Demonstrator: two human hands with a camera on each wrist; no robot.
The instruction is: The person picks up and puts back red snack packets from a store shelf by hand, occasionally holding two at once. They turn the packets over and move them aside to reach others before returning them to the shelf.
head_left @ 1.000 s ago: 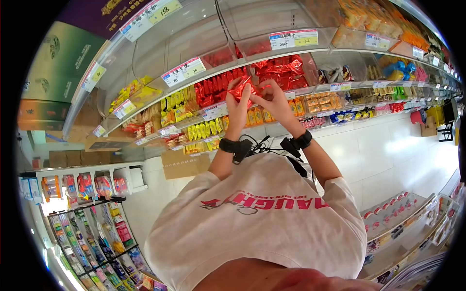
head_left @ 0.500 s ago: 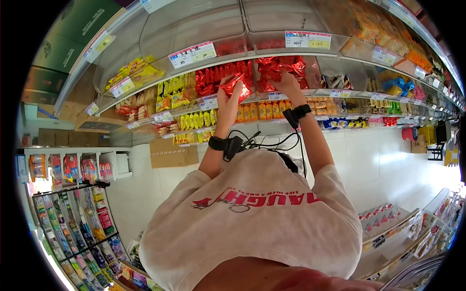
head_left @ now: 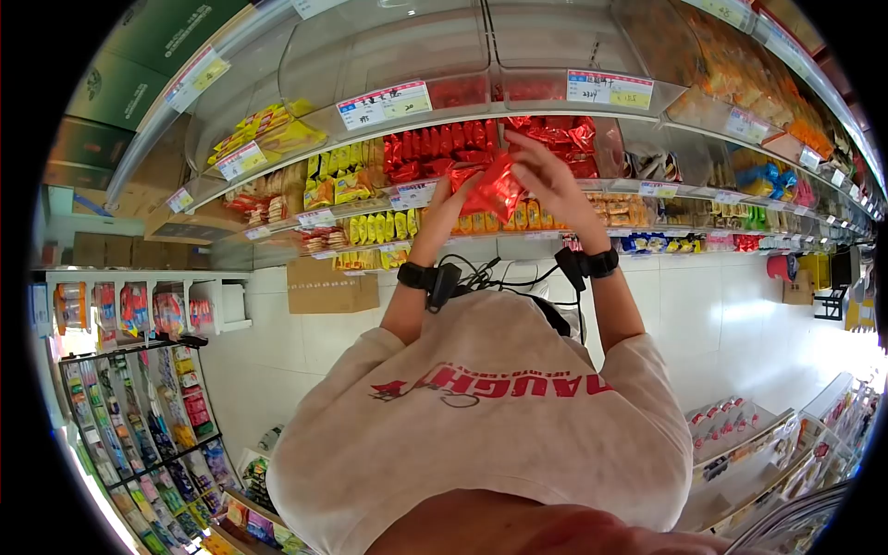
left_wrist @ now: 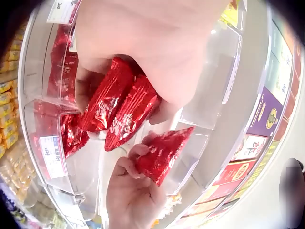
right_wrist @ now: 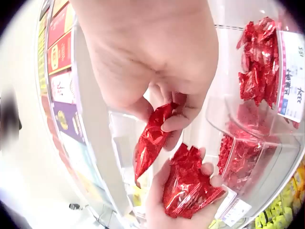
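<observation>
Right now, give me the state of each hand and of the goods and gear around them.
Left hand: curled round at least two red packets
Right hand: pinching one red packet
Yellow packets: lying in a bin
Left wristband: strapped on
Right wristband: strapped on
Carton: on the floor

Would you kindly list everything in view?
Held packets: three, red, upper centre
Shelved red packets: many, red, upper centre
Yellow packets: many, yellow, centre left
Orange packets: many, orange, centre
Price tags: many, white and yellow, upper area
Cardboard boxes: several, brown, left
Green boxes: several, green, upper left
Rack goods: many, mixed colours, lower left
Shirt: one, pale, red-printed, worn
Wrist cameras: two, black, on wrists
Left hand: one, holding two packets
Right hand: one, holding one packet
</observation>
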